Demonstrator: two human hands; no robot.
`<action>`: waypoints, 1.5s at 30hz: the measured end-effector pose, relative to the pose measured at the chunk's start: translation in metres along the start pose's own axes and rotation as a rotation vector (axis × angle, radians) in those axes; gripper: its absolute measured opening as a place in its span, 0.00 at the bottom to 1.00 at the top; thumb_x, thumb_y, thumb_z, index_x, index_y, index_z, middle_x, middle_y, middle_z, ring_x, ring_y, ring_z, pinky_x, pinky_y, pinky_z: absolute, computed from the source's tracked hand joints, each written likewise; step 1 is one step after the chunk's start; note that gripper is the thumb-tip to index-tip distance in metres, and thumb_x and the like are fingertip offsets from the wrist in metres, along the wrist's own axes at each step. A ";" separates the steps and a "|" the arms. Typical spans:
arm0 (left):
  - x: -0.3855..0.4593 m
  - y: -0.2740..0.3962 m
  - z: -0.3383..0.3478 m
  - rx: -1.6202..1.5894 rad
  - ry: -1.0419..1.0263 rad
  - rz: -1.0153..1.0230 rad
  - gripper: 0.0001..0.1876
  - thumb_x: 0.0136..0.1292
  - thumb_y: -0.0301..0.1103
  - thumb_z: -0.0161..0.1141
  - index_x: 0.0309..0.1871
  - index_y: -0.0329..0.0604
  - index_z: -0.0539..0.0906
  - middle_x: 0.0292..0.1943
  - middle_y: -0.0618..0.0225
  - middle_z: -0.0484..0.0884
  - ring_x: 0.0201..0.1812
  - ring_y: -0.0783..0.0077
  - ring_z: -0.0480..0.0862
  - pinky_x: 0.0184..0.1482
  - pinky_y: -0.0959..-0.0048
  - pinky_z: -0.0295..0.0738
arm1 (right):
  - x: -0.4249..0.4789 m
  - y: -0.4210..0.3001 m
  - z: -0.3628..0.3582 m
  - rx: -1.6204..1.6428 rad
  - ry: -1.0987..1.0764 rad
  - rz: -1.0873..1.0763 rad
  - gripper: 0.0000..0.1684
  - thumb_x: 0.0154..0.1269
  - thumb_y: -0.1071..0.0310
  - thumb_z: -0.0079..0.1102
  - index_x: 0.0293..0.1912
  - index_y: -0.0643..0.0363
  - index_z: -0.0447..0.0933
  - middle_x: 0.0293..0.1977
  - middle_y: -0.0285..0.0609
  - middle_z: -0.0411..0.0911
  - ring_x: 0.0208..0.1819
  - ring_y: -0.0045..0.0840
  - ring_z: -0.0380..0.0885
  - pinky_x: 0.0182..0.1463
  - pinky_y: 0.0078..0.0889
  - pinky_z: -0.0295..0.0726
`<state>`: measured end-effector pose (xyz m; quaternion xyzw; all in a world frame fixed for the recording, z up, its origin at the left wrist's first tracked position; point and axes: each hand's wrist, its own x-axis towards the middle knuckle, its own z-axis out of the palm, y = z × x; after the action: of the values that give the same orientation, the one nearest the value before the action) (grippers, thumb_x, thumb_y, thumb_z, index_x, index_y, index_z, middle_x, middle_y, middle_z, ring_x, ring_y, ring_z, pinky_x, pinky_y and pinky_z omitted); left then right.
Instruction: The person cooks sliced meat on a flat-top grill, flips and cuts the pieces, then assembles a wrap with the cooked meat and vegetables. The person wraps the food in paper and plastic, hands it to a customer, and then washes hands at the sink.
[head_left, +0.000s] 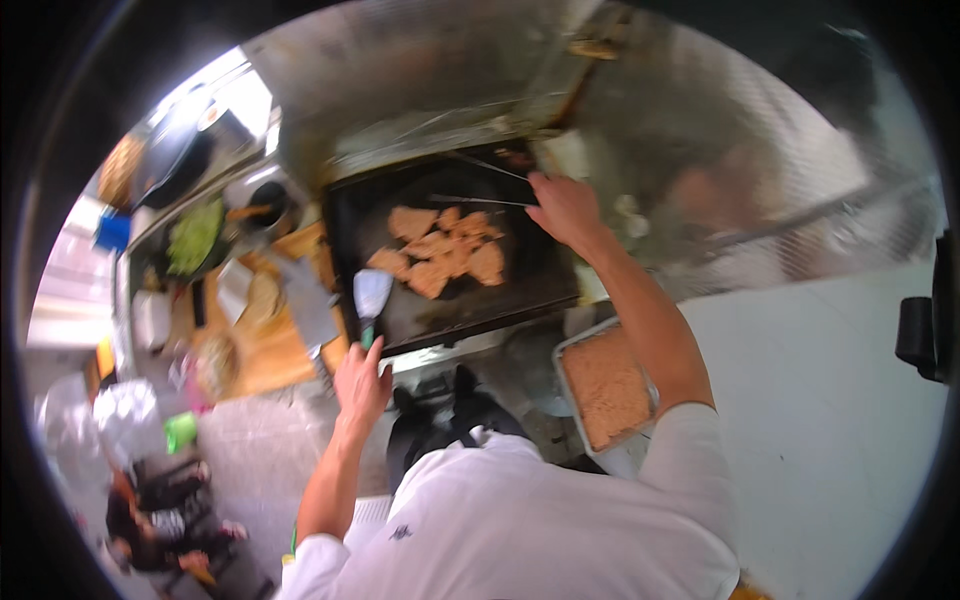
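Observation:
Several flat pieces of meat lie close together on a dark griddle. My left hand grips the green handle of a spatula, whose pale metal blade rests over the griddle's left front corner, beside the meat. Metal tongs are in my right hand, at the griddle's right side. The arms of the tongs are spread and reach left above the griddle, behind the meat, with nothing between them.
Left of the griddle, a wooden board bears a cleaver and a round flatbread. Beyond it are a bowl of chopped greens and a metal pot. A tray of orange-brown food stands near my right arm. A seated person is at lower left.

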<state>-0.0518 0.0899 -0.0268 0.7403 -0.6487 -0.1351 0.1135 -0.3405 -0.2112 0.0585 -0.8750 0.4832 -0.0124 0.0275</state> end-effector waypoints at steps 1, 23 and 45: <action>-0.008 0.008 0.003 -0.054 0.059 0.069 0.25 0.57 0.34 0.66 0.60 0.46 0.79 0.39 0.57 0.78 0.42 0.51 0.79 0.41 0.56 0.76 | 0.008 0.016 -0.018 -0.113 -0.009 0.005 0.18 0.57 0.61 0.69 0.46 0.54 0.77 0.36 0.39 0.82 0.45 0.36 0.82 0.57 0.47 0.77; 0.009 0.019 0.279 -2.489 -0.267 -1.426 0.11 0.74 0.33 0.48 0.49 0.37 0.77 0.49 0.54 0.84 0.51 0.55 0.83 0.57 0.52 0.77 | 0.002 -0.019 0.001 0.138 0.119 -0.183 0.32 0.59 0.54 0.68 0.59 0.56 0.74 0.47 0.49 0.80 0.55 0.41 0.77 0.67 0.57 0.62; -0.101 -0.043 0.102 -1.607 -0.226 -0.578 0.10 0.67 0.30 0.62 0.48 0.35 0.81 0.35 0.68 0.85 0.36 0.78 0.82 0.40 0.78 0.77 | 0.093 -0.404 0.134 0.382 -0.268 -0.128 0.14 0.54 0.62 0.61 0.27 0.65 0.81 0.30 0.60 0.82 0.35 0.46 0.85 0.37 0.46 0.83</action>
<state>-0.0596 0.1964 -0.1320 0.5538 -0.1498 -0.6495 0.4989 0.0572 -0.0705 -0.0515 -0.8766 0.4078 0.0108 0.2553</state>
